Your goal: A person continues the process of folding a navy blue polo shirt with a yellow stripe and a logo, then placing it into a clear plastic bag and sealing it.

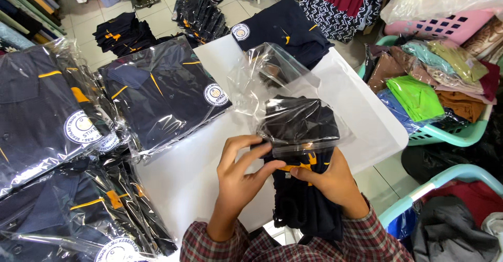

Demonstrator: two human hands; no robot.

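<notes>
Clear plastic bag (285, 105) half over a folded navy shirt (304, 188) at the white bench's (361, 115) near edge. Left hand (238, 173) pinches the bag mouth; right hand (330, 181) grips the shirt's yellow-trimmed fold. Judgement: keep the mouth spread and the fold flat so it slides in square. Bagged navy shirts (162, 92) lie left, each showing a round white badge (216, 94). Turquoise basket (445, 134) of coloured clothes at right.
</notes>
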